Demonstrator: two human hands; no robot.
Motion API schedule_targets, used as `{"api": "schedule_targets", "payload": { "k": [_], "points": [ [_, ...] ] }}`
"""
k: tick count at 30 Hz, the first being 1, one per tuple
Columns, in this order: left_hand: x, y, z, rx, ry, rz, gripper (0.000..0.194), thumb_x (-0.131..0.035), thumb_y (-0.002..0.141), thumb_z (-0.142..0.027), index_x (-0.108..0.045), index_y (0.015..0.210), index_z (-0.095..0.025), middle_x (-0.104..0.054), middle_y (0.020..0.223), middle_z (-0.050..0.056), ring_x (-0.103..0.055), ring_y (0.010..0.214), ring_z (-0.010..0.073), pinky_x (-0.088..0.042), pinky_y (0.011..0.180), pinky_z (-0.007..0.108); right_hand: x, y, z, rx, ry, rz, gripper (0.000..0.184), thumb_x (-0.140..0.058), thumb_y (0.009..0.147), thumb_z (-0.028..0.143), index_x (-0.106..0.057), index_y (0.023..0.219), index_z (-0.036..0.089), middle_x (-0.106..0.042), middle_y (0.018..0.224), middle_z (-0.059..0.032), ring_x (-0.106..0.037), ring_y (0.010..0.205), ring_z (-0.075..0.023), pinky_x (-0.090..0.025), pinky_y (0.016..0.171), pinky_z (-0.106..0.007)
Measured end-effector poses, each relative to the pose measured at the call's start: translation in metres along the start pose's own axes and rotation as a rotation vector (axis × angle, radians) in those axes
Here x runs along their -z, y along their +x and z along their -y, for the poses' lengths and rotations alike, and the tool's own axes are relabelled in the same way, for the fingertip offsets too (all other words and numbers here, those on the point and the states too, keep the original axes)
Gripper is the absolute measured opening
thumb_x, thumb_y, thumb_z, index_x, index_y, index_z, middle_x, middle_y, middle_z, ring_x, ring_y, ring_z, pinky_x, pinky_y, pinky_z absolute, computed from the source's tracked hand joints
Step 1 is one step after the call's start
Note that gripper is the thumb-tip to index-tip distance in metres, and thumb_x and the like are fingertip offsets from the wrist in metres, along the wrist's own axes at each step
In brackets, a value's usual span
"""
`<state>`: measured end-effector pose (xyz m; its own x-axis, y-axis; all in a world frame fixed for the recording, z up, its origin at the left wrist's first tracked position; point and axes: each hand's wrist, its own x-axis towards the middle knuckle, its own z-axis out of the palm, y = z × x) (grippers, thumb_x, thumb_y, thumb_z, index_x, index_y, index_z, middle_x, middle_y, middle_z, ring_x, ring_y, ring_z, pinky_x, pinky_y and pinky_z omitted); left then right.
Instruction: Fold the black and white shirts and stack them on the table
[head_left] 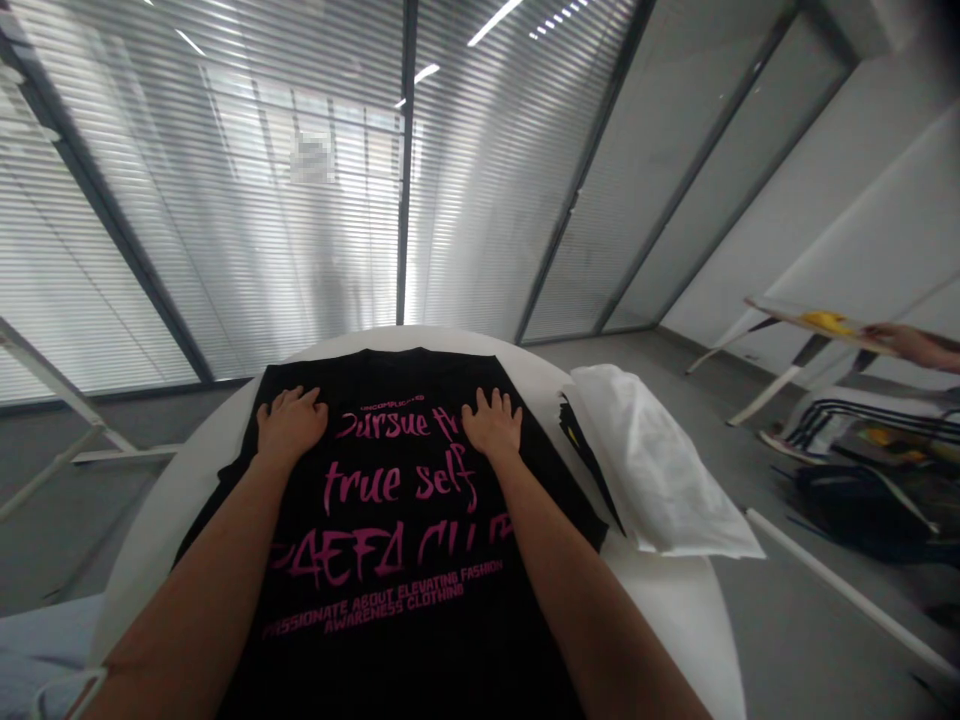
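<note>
A black T-shirt point(390, 510) with pink lettering lies spread out on a round white table point(150, 540). On its upper left part rests my left hand point(291, 425), palm down with the fingers apart. My right hand point(493, 422) presses flat on the upper right part, its fingers spread over the end of a line of print. Both forearms lie across the shirt's sides and cover some of the lettering. Neither hand grips the cloth.
Folded white cloth point(652, 460) with a black piece under its left edge lies on the table's right side. Farther right, a person's hand point(907, 343) reaches over another table point(787, 312) bearing something yellow point(829, 322). Glass panels with blinds point(480, 200) stand behind; a white frame point(67, 390) is at left.
</note>
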<state>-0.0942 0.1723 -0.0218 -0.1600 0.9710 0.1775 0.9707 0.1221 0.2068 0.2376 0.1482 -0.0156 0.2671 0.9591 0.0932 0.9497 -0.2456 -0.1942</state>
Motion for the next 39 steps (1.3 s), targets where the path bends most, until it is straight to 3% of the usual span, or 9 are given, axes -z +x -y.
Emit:
{"api": "schedule_targets", "payload": {
  "k": [3,7,12,21,39],
  "points": [
    [0.004,-0.003,-0.008,-0.002,0.019,-0.01,0.053,-0.032,0.091,-0.035,-0.051,0.139,-0.021,-0.043,0.148,0.015,-0.034,0.138,0.0339,-0.022,0.11,0.061,0.0,-0.001,0.001,0.002,-0.005,0.004,0.065,-0.027,0.094,0.052,-0.03,0.151,0.021,-0.023,0.158,-0.013,-0.017,0.145,-0.0327,-0.009,0.113,-0.056],
    [0.004,-0.015,-0.038,-0.095,0.079,-0.105,0.057,-0.035,0.09,-0.029,-0.042,0.145,-0.017,-0.04,0.149,0.019,-0.037,0.136,0.035,-0.021,0.111,0.059,0.0,-0.001,0.001,-0.001,-0.008,0.005,0.065,-0.027,0.094,0.051,-0.03,0.151,0.02,-0.023,0.158,-0.0133,-0.017,0.145,-0.0328,-0.01,0.113,-0.056],
    [-0.009,-0.026,-0.067,-0.249,0.034,0.022,0.054,-0.035,0.092,-0.035,-0.047,0.143,-0.024,-0.04,0.15,0.014,-0.033,0.14,0.0336,-0.024,0.111,0.055,-0.001,-0.001,0.001,0.011,-0.002,-0.029,0.064,-0.029,0.094,0.051,-0.033,0.15,0.02,-0.026,0.157,-0.0141,-0.019,0.144,-0.0335,-0.011,0.113,-0.056],
    [-0.006,-0.027,-0.066,-0.22,-0.036,0.049,0.059,-0.019,0.096,-0.054,-0.048,0.141,-0.031,-0.042,0.15,0.011,-0.032,0.14,0.0345,-0.022,0.111,0.057,0.001,-0.002,0.001,0.013,0.004,-0.032,0.061,-0.032,0.094,0.049,-0.036,0.148,0.021,-0.029,0.155,-0.0141,-0.021,0.143,-0.0335,-0.012,0.112,-0.057],
    [-0.002,-0.028,-0.066,-0.218,-0.073,0.075,0.068,-0.006,0.096,-0.056,-0.051,0.139,-0.03,-0.042,0.15,0.011,-0.03,0.142,0.032,-0.02,0.113,0.055,0.001,-0.002,-0.002,0.032,0.045,-0.056,0.056,-0.028,0.097,0.046,-0.042,0.145,0.02,-0.033,0.153,-0.0154,-0.024,0.142,-0.0341,-0.014,0.111,-0.057]
  ]
}}
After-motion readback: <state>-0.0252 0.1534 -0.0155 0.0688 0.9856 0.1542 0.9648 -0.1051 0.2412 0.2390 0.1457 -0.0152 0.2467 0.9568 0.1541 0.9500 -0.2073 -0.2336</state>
